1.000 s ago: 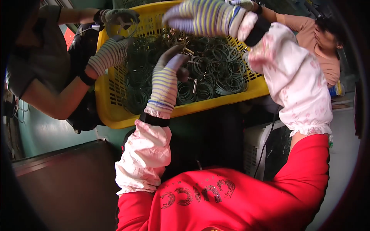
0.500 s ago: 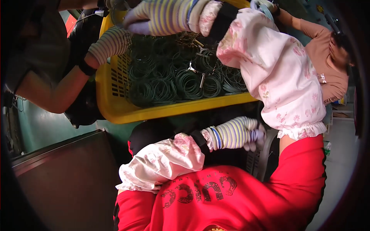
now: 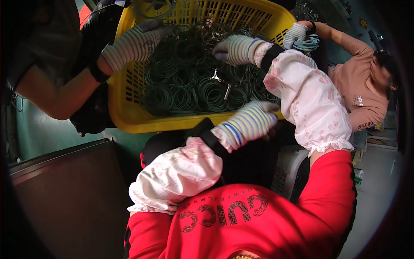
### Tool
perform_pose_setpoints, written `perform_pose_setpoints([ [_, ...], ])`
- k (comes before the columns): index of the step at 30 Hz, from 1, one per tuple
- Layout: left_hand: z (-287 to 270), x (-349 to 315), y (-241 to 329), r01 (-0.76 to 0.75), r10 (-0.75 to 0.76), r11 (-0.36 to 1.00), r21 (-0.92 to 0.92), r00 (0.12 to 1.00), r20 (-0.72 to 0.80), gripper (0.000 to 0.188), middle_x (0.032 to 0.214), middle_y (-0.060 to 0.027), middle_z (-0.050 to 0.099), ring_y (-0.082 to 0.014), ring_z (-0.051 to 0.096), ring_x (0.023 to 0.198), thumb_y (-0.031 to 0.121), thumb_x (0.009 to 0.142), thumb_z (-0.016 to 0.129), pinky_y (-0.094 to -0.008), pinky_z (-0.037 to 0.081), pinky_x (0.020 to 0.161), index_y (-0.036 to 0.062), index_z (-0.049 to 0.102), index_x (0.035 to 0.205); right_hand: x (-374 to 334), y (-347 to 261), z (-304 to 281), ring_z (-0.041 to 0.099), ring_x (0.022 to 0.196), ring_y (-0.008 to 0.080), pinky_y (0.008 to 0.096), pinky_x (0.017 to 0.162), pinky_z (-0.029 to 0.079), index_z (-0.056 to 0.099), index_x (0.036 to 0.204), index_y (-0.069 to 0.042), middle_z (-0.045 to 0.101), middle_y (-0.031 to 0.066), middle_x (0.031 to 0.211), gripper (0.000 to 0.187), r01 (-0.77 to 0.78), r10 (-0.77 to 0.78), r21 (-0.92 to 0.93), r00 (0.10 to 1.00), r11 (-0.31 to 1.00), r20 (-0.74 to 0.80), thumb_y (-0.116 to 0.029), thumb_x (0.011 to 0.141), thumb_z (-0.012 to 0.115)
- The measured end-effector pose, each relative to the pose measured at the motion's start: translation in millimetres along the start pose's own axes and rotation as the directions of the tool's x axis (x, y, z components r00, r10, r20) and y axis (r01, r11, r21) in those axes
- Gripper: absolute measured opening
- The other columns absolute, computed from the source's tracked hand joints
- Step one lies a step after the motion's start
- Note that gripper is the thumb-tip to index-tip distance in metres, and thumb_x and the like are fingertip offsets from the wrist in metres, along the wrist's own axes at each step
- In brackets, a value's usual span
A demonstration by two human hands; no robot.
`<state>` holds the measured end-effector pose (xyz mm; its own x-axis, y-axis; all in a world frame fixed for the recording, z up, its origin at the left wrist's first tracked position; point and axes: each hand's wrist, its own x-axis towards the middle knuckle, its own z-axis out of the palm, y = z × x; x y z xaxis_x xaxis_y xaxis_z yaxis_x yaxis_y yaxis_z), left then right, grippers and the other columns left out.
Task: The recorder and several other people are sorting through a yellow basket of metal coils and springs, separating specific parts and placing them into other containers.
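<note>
right hand [image 3: 237, 48] open over green rings [image 3: 189, 86] in yellow basket [image 3: 129, 116] | left hand [image 3: 248, 123] at front rim, grip unclear | better pinch one bundle, lift straight to avoid tangling

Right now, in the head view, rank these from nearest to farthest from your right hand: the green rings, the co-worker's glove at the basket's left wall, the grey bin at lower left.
1. Green rings, directly under the right hand.
2. Co-worker's glove, to the left, across the basket.
3. Grey bin, far lower left.
</note>
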<state>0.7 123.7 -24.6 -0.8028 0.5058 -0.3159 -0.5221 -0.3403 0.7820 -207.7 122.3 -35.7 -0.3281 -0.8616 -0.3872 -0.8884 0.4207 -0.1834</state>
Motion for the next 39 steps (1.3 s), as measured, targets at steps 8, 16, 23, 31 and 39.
perform_pose_setpoints([
  [8, -71, -13, 42, -0.638, 0.416, 0.722, -0.269, 0.71, -0.568, 0.022, 0.101, -0.0097, 0.071, -0.0186, 0.072, 0.078, 0.012, 0.099, 0.056, -0.0299, 0.059, 0.064, 0.002, 0.064, 0.118, -25, 116, 194, 0.064, 0.111, 0.0414, 0.0471, 0.096, 0.05, 0.061, 0.132, -0.016, 0.069, 0.0217, 0.117, 0.059, -0.215, 0.202, 0.007, 0.931, 0.977, 0.305, -0.054, 0.087, 0.06],
  [16, -84, -33, 41, -0.688, 0.452, 0.694, -0.214, 0.647, -0.615, 0.026, 0.109, -0.0147, 0.07, -0.0259, 0.071, 0.084, 0.012, 0.099, 0.056, -0.0376, 0.06, 0.072, 0.0007, 0.061, 0.122, -38, 69, 158, 0.067, 0.098, 0.0412, 0.0489, 0.088, 0.052, 0.069, 0.111, -0.009, 0.072, 0.0212, 0.102, 0.041, -0.448, 0.448, -0.006, 0.893, 0.894, 0.04, -0.044, 0.096, 0.056],
  [23, -84, -46, 48, -0.737, 0.498, 0.66, -0.145, 0.574, -0.651, 0.032, 0.111, -0.0131, 0.07, -0.0252, 0.071, 0.087, 0.011, 0.098, 0.058, -0.0383, 0.059, 0.075, 0.0028, 0.057, 0.129, -80, 15, 104, 0.069, 0.091, 0.0374, 0.0483, 0.079, 0.053, 0.069, 0.104, -0.012, 0.073, 0.0157, 0.095, 0.032, -0.396, 0.389, 0.031, 0.879, 0.918, -0.276, -0.041, 0.099, 0.055],
  [31, -74, -46, 49, -0.568, 0.428, 0.822, 0.048, 0.559, -0.71, 0.06, 0.127, -0.0127, 0.064, -0.0236, 0.055, 0.12, 0.026, 0.091, 0.073, -0.0327, 0.039, 0.106, 0.0001, 0.051, 0.14, -141, -44, 36, 0.068, 0.09, 0.0338, 0.0432, 0.076, 0.053, 0.067, 0.094, -0.009, 0.07, 0.0125, 0.099, 0.018, -0.223, 0.138, -0.093, 0.828, 0.97, -0.543, -0.027, 0.091, 0.066],
  [39, -70, -58, 54, -0.417, 0.298, 0.872, -0.257, 0.868, -0.396, 0.071, 0.127, -0.0062, 0.065, -0.0251, 0.067, 0.101, 0.067, 0.093, 0.055, -0.0479, 0.055, 0.084, 0.013, 0.054, 0.138, -149, -96, -2, 0.068, 0.098, 0.0298, 0.0418, 0.082, 0.053, 0.067, 0.094, -0.009, 0.071, 0.0133, 0.111, 0.02, -0.097, -0.193, -0.308, 0.595, 0.946, -0.78, -0.02, 0.08, 0.075],
])
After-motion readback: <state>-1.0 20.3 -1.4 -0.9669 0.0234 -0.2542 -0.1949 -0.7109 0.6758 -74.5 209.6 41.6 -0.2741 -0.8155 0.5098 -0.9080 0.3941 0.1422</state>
